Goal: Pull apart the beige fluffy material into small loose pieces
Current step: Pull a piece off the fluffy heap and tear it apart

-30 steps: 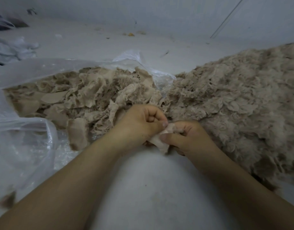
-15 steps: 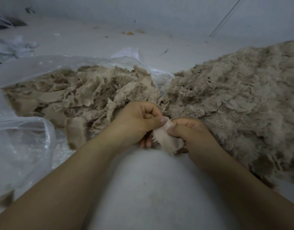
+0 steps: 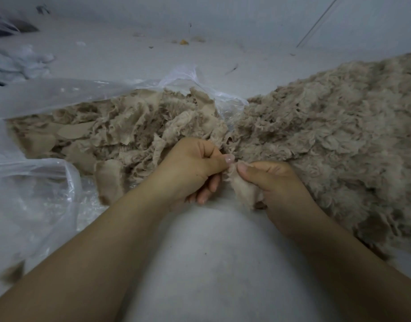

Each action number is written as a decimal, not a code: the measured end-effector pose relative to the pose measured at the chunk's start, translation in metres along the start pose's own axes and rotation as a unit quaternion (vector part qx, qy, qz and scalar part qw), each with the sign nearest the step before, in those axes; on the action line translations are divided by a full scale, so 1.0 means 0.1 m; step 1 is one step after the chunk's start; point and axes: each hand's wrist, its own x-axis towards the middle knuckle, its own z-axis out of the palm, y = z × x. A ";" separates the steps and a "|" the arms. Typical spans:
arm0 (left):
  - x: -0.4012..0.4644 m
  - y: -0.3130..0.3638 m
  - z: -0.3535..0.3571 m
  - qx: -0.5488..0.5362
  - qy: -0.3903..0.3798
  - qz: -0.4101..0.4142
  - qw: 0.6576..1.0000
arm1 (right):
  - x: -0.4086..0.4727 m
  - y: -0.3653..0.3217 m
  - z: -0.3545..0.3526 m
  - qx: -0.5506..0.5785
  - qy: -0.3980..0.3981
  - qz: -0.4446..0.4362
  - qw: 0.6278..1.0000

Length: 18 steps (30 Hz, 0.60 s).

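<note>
I see beige scrap [image 3: 242, 190] pinched between both thumbs: left hand [image 3: 195, 168] at its top, right hand [image 3: 276, 182] gripping its length. Long axis runs near-far; judge pull sideways, left-right.

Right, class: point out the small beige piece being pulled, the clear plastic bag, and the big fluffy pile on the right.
small beige piece [image 3: 244, 190]: head view, on its flat lower part between the hands.
clear plastic bag [image 3: 49, 96]: head view, on its upper wall.
big fluffy pile [image 3: 339, 131]: head view, on its middle.
</note>
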 end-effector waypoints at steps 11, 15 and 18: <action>-0.08 0.06 -0.05 0.063 -0.230 -0.110 0.965 | -0.01 0.02 0.00 0.008 0.009 -0.001 1.000; -0.03 0.03 0.01 -0.013 -0.056 -0.047 0.997 | 0.04 0.05 0.00 0.009 0.019 -0.004 1.000; -0.06 0.02 0.07 -0.025 -0.031 0.010 0.999 | 0.04 0.08 -0.02 0.012 0.007 -0.020 1.000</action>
